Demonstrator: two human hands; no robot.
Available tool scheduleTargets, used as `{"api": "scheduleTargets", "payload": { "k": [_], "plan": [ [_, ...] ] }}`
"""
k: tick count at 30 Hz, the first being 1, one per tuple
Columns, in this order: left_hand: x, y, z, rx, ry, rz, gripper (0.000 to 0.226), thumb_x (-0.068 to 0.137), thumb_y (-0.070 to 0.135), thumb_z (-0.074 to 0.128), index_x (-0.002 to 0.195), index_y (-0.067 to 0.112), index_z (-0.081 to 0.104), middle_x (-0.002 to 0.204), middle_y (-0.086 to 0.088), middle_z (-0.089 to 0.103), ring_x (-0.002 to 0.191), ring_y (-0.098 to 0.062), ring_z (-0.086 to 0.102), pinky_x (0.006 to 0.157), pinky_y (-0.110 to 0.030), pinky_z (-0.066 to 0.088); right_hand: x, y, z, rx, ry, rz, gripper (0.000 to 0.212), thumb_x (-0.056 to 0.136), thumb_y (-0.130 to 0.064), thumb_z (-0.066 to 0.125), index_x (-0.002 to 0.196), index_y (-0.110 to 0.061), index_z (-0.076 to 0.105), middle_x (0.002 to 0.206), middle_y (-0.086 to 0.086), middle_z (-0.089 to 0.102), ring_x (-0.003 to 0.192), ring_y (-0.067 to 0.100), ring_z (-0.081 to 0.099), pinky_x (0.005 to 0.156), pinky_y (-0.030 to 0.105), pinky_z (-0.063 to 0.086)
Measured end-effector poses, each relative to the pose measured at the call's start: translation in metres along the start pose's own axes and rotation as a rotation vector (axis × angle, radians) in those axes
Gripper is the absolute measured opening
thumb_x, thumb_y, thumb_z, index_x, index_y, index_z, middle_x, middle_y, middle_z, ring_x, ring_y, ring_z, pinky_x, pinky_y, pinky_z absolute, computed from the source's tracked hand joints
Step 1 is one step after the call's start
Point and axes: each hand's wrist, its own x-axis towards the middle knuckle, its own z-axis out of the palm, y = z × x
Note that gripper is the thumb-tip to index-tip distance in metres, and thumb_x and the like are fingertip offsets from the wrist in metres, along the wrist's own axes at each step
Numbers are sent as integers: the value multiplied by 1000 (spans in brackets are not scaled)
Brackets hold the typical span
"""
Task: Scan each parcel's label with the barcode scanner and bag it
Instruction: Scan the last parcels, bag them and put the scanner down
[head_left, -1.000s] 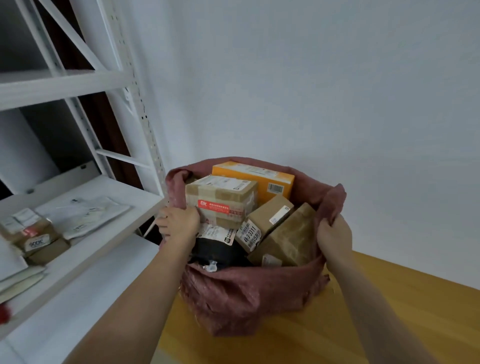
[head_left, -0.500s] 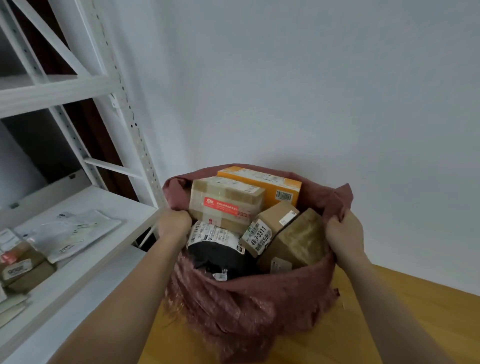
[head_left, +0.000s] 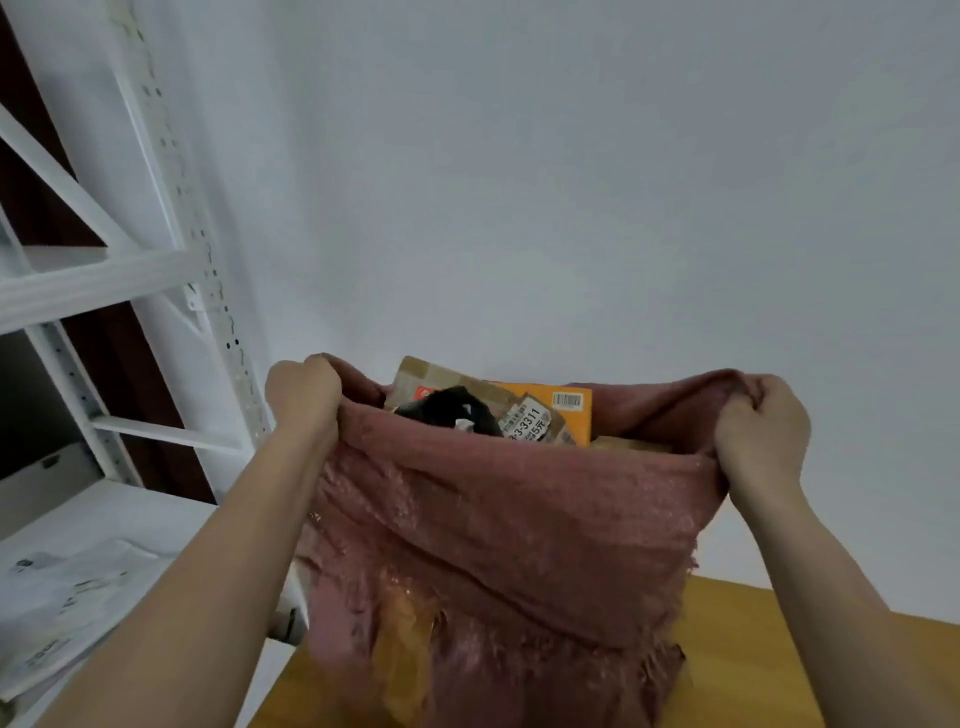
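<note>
White wall (head_left: 571, 182) filled the background; white metal shelving (head_left: 171, 270) stood at the left, its perforated upright beside the bag. Wooden table (head_left: 753, 649) lay under and to the right of the bag. Dusty-pink woven bag (head_left: 509, 530) stood on the table, its mouth drawn up and stretched wide between both hands, near wall hiding most of the contents. Both forearms extended forward and upward from the lower corners of the view. Left hand (head_left: 301, 400) was clenched on the bag's left rim, fingers curled over the fabric edge, knuckles up. Right hand (head_left: 763, 426) gripped the bunched right rim, fingers folded round a gather of cloth. Parcels showed only above the rim: an orange box (head_left: 571, 410) with a printed barcode at its upper right, a taped brown carton (head_left: 431, 379) with a red label strip, text unreadable. A black-wrapped parcel (head_left: 452, 410) sat in front of them. A small brown box (head_left: 535, 421) carried a white label reading "3-3311" and, beneath, characters ending "5元". Flat white mailers (head_left: 67, 587) lay on the lower shelf at left; printing too blurred to read.
</note>
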Motion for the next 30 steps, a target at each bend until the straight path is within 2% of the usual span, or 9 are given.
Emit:
{"api": "scheduleTargets", "payload": {
  "k": [2, 6, 11, 15, 17, 21, 24, 26, 30],
  "plan": [
    [3, 3, -1, 54, 40, 58, 35, 97, 14, 41, 119, -8, 56, 119, -28, 59, 109, -41, 58, 85, -41, 47, 5, -5, -3, 20, 28, 17, 25, 93, -5, 38, 103, -5, 60, 96, 5, 56, 91, 21, 50, 80, 32, 38],
    [5, -15, 9, 123, -6, 64, 25, 90, 12, 42, 97, -3, 61, 89, -12, 60, 94, -34, 61, 83, -39, 50, -5, 2, 8, -111, -164, 29, 21, 94, -7, 36, 88, -6, 56, 85, 9, 56, 86, 33, 55, 70, 32, 35],
    [14, 2, -8, 96, 143, 304, 21, 94, 13, 39, 91, 2, 56, 83, -4, 54, 80, -22, 48, 69, -31, 34, 17, -14, -2, 109, 73, -1, 19, 95, -9, 39, 94, -11, 58, 89, 3, 56, 84, 21, 51, 72, 29, 36],
    [23, -31, -1, 377, -85, 196, 33, 94, 23, 43, 83, -2, 61, 86, -16, 61, 86, -35, 56, 72, -36, 45, 13, 15, 18, -124, -207, 121, 19, 90, -10, 46, 80, 1, 57, 69, 12, 54, 69, 27, 49, 57, 35, 34],
    [25, -54, 8, 430, -218, 44, 36, 95, 23, 46, 100, -9, 61, 104, -24, 61, 100, -38, 58, 85, -39, 47, 3, 33, 28, -231, -366, 184, 20, 91, -11, 48, 81, 1, 60, 76, 17, 60, 67, 27, 51, 57, 33, 36],
    [15, -81, 20, 505, -394, -20, 18, 80, 11, 53, 90, -3, 55, 91, -17, 58, 83, -30, 55, 66, -33, 43, -8, 68, 41, -373, -554, 228, 16, 91, -5, 46, 100, 0, 59, 100, 20, 62, 80, 28, 55, 64, 32, 43],
    [8, -85, 29, 472, -382, -10, 39, 81, 12, 55, 115, 10, 35, 115, -11, 34, 99, -32, 49, 83, -40, 47, -5, 86, 43, -401, -589, 278, 53, 86, -8, 56, 137, -8, 39, 131, 23, 44, 111, 39, 52, 94, 40, 46],
    [9, -80, 37, 521, -300, 38, 45, 84, 17, 54, 123, 13, 33, 122, -10, 27, 111, -37, 45, 98, -47, 42, 1, 91, 44, -454, -569, 261, 72, 83, -16, 67, 142, -14, 27, 138, 24, 29, 122, 46, 41, 105, 45, 36],
    [20, -73, 52, 607, -283, 11, 74, 83, 40, 61, 140, 9, 26, 139, -16, 26, 124, -41, 42, 99, -50, 42, 20, 98, 53, -569, -565, 164, 101, 75, -49, 77, 150, -22, 15, 151, 22, 23, 139, 42, 22, 113, 49, 23]
  ]
}}
